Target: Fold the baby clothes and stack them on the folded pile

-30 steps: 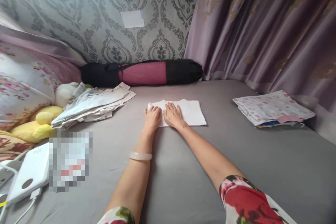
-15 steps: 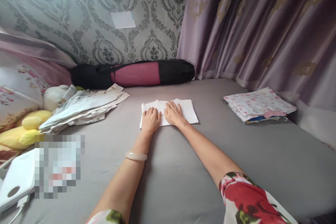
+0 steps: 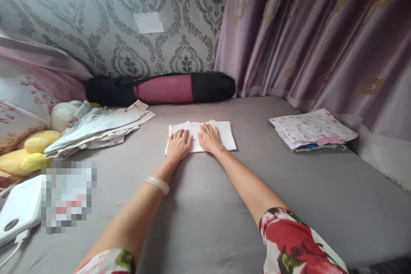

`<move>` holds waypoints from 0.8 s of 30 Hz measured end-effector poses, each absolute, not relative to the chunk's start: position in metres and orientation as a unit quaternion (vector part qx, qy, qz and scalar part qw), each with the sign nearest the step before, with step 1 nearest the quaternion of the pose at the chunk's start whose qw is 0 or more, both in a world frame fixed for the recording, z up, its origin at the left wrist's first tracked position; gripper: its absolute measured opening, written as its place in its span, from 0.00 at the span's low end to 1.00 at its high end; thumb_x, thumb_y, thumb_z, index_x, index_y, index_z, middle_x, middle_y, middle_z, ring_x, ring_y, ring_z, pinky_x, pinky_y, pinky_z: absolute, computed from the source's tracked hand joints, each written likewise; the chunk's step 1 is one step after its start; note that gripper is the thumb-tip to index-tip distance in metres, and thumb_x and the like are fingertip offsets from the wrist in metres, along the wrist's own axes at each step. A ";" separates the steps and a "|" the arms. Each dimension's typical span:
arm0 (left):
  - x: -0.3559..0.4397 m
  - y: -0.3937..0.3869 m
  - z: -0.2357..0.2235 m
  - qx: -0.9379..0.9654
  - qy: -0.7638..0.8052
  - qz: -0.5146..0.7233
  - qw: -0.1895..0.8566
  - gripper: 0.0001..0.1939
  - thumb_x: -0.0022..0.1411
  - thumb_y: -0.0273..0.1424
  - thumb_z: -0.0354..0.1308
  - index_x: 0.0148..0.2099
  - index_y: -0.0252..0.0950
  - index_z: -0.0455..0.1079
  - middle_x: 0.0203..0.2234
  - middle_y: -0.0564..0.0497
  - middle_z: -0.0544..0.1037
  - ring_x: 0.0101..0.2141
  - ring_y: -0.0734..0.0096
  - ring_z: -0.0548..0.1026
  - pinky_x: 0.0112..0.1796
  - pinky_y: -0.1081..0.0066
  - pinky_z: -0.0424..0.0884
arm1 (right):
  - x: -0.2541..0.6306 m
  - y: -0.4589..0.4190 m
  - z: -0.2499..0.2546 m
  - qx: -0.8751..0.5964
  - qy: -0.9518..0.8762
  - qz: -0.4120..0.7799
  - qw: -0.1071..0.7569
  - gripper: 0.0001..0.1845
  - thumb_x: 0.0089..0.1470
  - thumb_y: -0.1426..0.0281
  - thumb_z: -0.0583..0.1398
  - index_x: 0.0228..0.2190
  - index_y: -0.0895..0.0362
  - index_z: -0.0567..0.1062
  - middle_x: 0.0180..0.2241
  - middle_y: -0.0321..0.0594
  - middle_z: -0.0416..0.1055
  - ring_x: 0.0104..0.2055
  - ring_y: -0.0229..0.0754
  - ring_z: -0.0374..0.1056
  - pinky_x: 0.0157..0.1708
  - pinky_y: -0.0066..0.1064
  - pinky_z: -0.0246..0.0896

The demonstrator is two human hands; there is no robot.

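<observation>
A folded white garment (image 3: 227,136) lies flat on the grey bed sheet (image 3: 199,205), its long side running left to right. My left hand (image 3: 180,143) rests palm down on its left part, fingers stretched out. On its middle, my right hand (image 3: 209,138) also lies flat with the fingers slightly spread. Both hands are open and press on the cloth without gripping it. A pale bangle (image 3: 157,184) circles my left wrist. The cloth under the palms is hidden.
A stack of folded printed clothes (image 3: 313,128) sits at the right. Light garments (image 3: 99,128) are piled at the left, near yellow plush toys (image 3: 28,154) and a white power bank (image 3: 22,209) with a cable. A black and maroon long bag (image 3: 163,88) lies along the wall.
My left hand has slid slightly left over the garment, and its forearm has swung outward. The right hand stays flat on the cloth. The whole view has shifted a little.
</observation>
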State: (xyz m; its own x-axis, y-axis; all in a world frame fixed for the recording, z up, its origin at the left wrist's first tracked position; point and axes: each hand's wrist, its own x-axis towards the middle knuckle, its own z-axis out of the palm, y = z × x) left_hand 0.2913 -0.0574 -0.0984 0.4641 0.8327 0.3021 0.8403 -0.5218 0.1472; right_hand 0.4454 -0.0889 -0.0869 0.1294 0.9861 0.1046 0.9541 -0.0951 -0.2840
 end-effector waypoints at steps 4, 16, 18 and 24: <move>0.292 -0.059 -0.096 -0.857 -0.491 -0.153 0.015 0.22 0.71 0.42 0.41 0.61 0.41 0.62 0.59 0.42 0.68 0.59 0.55 0.64 0.58 0.58 0.57 | 0.452 -0.094 -0.082 -0.739 -0.655 0.069 0.141 0.29 0.67 0.65 0.44 0.64 0.62 0.58 0.68 0.49 0.50 0.70 0.47 0.42 0.67 0.46 0.32; 0.293 -0.060 -0.095 -0.857 -0.498 -0.131 -0.003 0.25 0.71 0.44 0.42 0.63 0.39 0.61 0.62 0.41 0.65 0.63 0.55 0.59 0.60 0.57 0.55 | 0.469 -0.106 -0.084 -0.772 -0.619 0.065 0.132 0.29 0.67 0.65 0.43 0.65 0.62 0.57 0.69 0.49 0.46 0.71 0.48 0.41 0.67 0.49 0.30; 0.293 -0.059 -0.096 -0.857 -0.499 -0.127 -0.002 0.26 0.71 0.44 0.41 0.64 0.39 0.60 0.63 0.41 0.64 0.63 0.55 0.59 0.60 0.57 0.55 | 0.470 -0.105 -0.086 -0.772 -0.618 0.065 0.133 0.29 0.67 0.64 0.43 0.65 0.62 0.57 0.69 0.49 0.46 0.71 0.48 0.41 0.67 0.49 0.31; 0.292 -0.059 -0.096 -0.858 -0.498 -0.124 0.004 0.27 0.71 0.45 0.39 0.64 0.38 0.60 0.63 0.41 0.63 0.63 0.54 0.59 0.60 0.56 0.55 | 0.471 -0.106 -0.084 -0.767 -0.624 0.072 0.133 0.29 0.67 0.64 0.43 0.65 0.62 0.57 0.69 0.48 0.47 0.71 0.49 0.40 0.68 0.49 0.31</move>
